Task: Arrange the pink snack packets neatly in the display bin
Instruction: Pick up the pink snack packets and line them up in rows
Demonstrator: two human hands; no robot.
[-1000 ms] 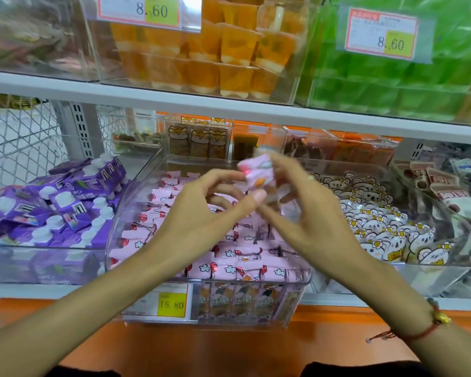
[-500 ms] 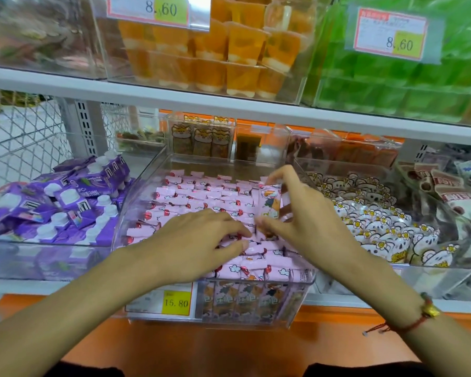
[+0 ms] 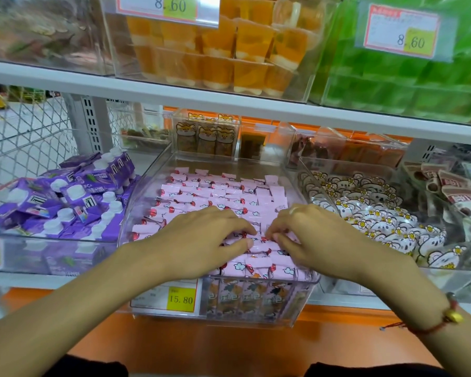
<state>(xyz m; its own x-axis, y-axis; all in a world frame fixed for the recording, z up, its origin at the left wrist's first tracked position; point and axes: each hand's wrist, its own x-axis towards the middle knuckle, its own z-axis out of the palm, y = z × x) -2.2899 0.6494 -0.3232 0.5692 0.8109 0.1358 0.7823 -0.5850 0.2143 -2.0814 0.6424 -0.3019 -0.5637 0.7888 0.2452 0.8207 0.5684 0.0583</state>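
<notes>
Both hands lie palm-down on the front rows of pink snack packets [image 3: 218, 197] in the clear display bin [image 3: 291, 170]. Left hand [image 3: 201, 240] grasps nothing, fingers spread, pressing. Right hand [image 3: 313, 238]: fingertips curled onto a packet; whether pinching, cannot tell. Beyond, rows reach the bin's rear wall.

head cam only, no second view to overlap | wide-angle, worn on head, looked forward and down | close range, both forearms entered from bottom edge | left hand [image 3: 201, 238] and right hand [image 3: 310, 235] sat near frame centre | clear display bin [image 3: 288, 170] under them, shelf above.
</notes>
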